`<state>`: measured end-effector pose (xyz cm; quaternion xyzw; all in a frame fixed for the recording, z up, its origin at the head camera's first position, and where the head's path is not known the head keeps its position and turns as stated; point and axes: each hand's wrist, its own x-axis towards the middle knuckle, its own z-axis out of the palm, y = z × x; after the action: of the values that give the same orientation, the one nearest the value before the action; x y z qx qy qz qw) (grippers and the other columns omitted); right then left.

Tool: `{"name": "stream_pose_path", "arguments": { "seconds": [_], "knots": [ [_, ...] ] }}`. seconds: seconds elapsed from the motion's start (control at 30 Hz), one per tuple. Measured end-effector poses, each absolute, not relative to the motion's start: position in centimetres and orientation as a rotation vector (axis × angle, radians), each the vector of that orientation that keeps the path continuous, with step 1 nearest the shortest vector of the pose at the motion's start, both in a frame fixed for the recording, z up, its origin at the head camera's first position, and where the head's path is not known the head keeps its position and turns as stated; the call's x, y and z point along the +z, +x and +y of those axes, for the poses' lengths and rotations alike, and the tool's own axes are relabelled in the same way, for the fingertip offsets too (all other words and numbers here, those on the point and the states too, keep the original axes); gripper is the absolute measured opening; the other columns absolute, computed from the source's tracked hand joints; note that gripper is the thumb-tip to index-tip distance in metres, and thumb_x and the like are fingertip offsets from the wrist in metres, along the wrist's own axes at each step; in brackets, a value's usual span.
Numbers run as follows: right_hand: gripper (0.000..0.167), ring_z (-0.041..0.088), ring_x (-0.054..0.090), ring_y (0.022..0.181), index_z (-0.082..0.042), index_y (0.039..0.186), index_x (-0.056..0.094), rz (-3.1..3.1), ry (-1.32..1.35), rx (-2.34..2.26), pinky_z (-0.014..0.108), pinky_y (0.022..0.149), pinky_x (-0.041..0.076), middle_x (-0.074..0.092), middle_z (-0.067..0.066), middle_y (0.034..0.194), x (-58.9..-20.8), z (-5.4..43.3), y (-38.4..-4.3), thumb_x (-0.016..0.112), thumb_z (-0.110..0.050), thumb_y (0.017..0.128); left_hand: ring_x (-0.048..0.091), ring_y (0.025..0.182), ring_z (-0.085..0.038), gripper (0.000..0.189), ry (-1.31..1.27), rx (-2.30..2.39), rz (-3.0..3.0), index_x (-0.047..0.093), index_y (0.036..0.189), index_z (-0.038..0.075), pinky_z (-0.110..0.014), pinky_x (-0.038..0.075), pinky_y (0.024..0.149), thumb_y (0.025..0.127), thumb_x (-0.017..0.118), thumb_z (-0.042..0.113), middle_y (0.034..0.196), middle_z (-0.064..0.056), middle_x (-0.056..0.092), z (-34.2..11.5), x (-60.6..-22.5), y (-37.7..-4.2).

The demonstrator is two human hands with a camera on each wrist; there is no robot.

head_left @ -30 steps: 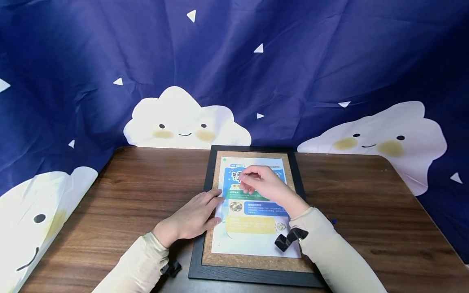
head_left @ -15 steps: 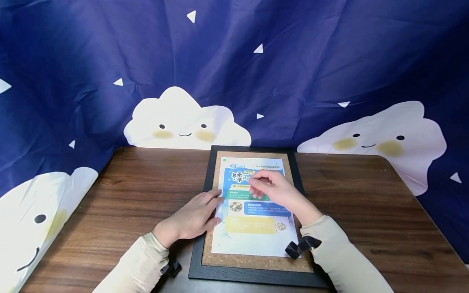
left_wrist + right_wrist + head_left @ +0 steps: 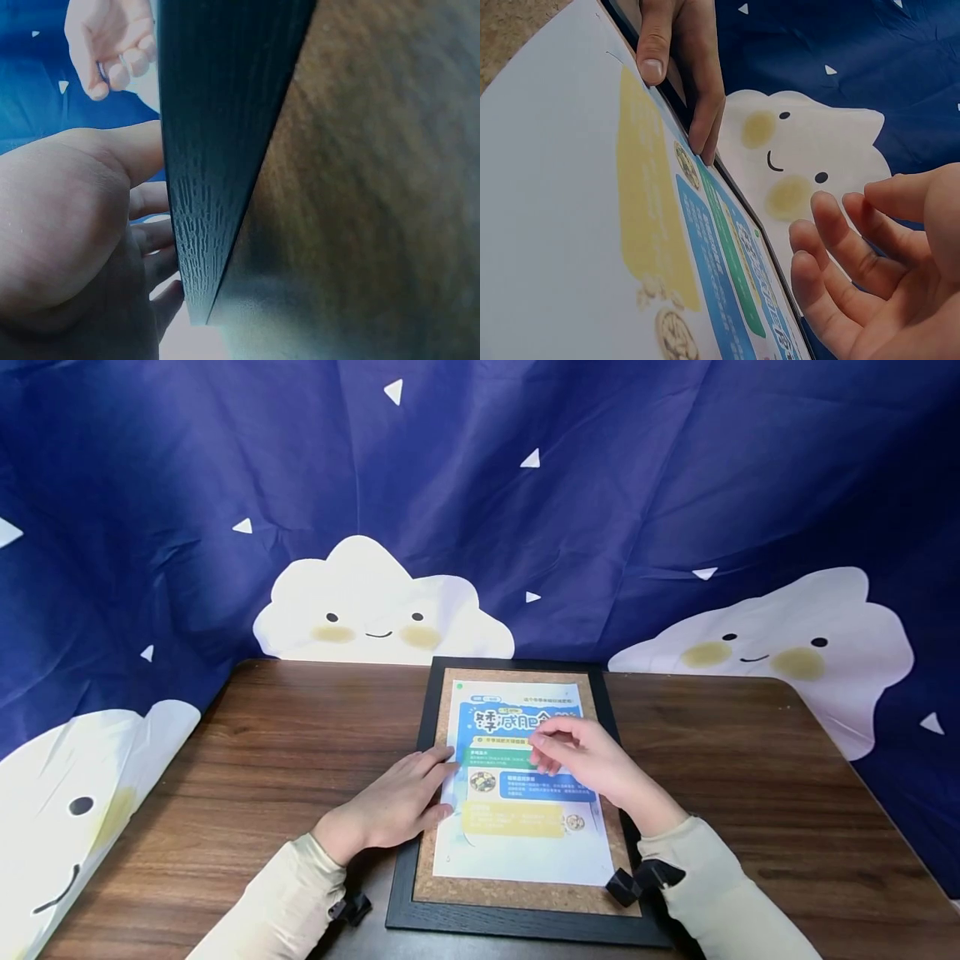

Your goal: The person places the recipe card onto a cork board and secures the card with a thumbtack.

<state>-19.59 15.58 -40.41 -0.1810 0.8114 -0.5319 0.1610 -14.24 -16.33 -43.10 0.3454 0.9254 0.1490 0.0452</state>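
Observation:
A cork board (image 3: 525, 893) in a black wooden frame (image 3: 525, 925) lies on the table, bearing a printed poster (image 3: 517, 860). A green pin (image 3: 459, 687) marks the poster's upper left corner. My left hand (image 3: 390, 806) lies across the frame's left bar, its extended fingertips on the poster's left margin. Over the right half of the poster hovers my right hand (image 3: 592, 760), partly covering the title and the green strip. In the right wrist view the right hand's fingers (image 3: 840, 255) are loosely curled, with nothing visible between them and the thumb.
The brown wood-grain table (image 3: 315, 727) extends on both sides of the board. A dark blue curtain (image 3: 570, 510) with smiling white clouds (image 3: 375, 610) hangs right behind the table's far edge. Black wrist cameras (image 3: 645, 878) sit on both pale sleeves.
My right hand has moved to the right and slightly nearer over the poster, uncovering more of its title. The left hand and the board have stayed where they were.

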Motion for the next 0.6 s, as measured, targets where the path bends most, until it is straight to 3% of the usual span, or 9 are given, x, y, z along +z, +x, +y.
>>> {"name": "stream_pose_path", "arguments": {
  "seconds": [0.6],
  "knots": [
    [0.029,0.031,0.07,0.087,0.008,0.123,0.068,2.368,-0.519,-1.511,0.033,0.08,0.063,0.074,0.016,0.099,-39.7,17.7,-17.7,0.061,-0.018,0.111,0.039,0.158,-0.039,0.058,1.018,0.459,2.806,0.047,0.158,-0.005,-0.058,0.037,0.128,0.111,0.062,0.026,0.169,-0.024,0.04,-16.3,-43.0,-14.2]
  ]
}}
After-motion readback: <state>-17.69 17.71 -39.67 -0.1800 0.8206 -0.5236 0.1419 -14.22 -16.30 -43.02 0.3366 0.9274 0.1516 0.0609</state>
